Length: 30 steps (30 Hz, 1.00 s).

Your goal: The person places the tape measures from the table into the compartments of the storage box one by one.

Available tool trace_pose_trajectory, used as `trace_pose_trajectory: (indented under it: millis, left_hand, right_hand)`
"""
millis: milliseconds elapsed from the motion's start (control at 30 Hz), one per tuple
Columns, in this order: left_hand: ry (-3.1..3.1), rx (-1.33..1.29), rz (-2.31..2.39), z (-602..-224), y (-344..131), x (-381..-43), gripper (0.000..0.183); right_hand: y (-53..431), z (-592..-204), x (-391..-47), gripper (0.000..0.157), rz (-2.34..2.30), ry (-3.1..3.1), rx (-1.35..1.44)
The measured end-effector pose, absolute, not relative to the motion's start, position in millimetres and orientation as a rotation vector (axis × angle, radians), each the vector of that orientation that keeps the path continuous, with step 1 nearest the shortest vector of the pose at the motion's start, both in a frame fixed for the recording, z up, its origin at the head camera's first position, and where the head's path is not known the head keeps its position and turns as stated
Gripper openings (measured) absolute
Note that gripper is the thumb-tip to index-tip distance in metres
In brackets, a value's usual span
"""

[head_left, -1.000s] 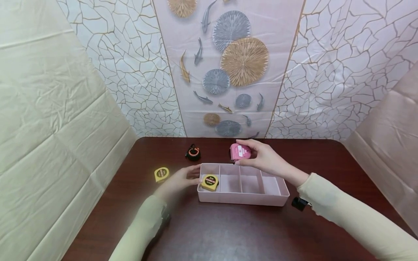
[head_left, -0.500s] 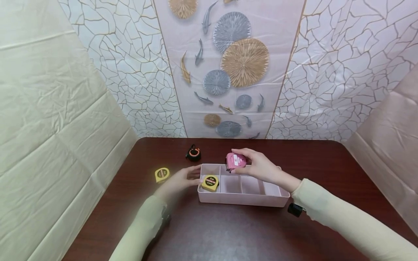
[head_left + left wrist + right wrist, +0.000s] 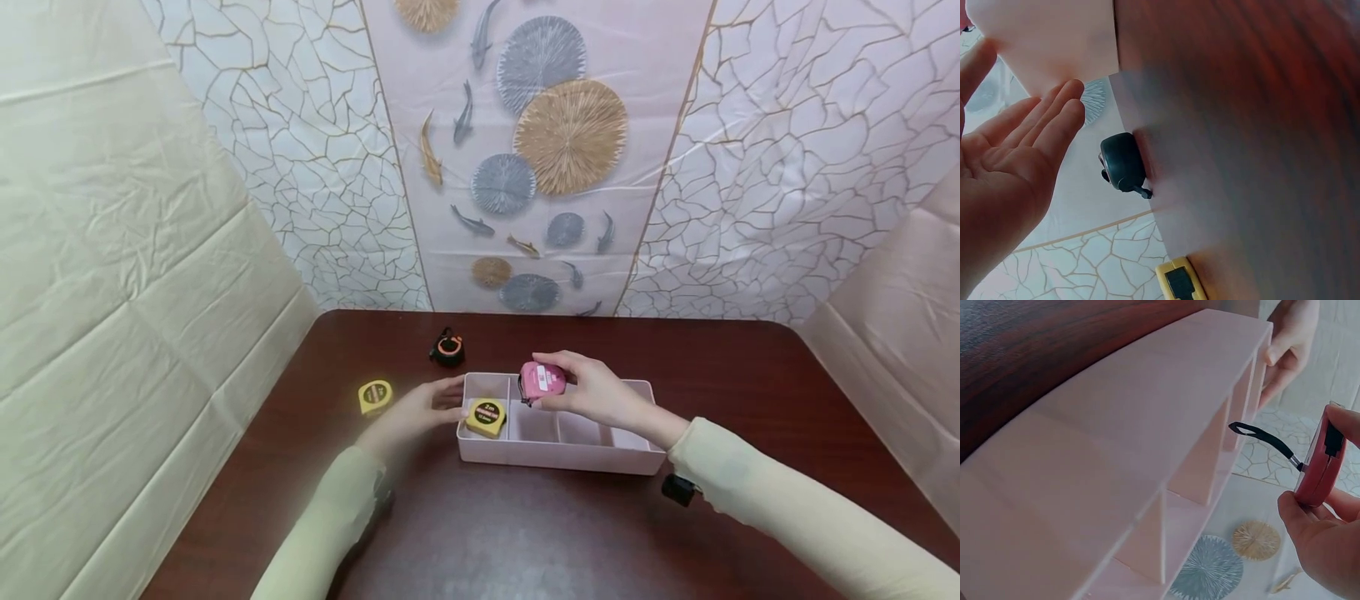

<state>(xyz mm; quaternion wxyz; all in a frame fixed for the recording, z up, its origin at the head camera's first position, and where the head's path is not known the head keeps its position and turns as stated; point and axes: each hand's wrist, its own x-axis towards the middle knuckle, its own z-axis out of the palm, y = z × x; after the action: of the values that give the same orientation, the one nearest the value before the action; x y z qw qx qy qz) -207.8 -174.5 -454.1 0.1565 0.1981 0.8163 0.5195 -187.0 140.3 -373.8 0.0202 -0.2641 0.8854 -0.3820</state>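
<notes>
A pink tape measure [image 3: 543, 380] with a black strap is pinched between the thumb and fingers of my right hand [image 3: 600, 398]. It hangs above the pale pink divided tray [image 3: 558, 457], over its second compartment from the left. The right wrist view shows the tape measure [image 3: 1317, 464] apart from the tray wall [image 3: 1122, 419]. My left hand [image 3: 411, 419] touches the tray's left end, its fingers fairly straight in the left wrist view. A yellow tape measure [image 3: 486, 417] lies in the leftmost compartment, close to the left thumb.
On the dark wooden table [image 3: 480, 533], a black and orange tape measure [image 3: 449, 348] stands behind the tray's left end. Another yellow tape measure [image 3: 374, 397] lies farther left, beyond the left hand. A patterned cloth [image 3: 525, 167] hangs at the table's back edge.
My right hand has brought the pink tape measure left, down and nearer, from behind the tray to over its second compartment. The left hand keeps its place; the head view has shifted slightly.
</notes>
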Motion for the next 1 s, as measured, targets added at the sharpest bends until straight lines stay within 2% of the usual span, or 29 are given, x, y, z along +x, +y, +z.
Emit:
trace_pose_trajectory:
  millis: [1000]
  left_hand:
    - [2.359, 0.566, 1.465, -454.0, -174.6, -208.4, 0.065]
  right_hand:
    - [140.4, -384.0, -190.0, 0.073, -0.984, 2.780, -0.941]
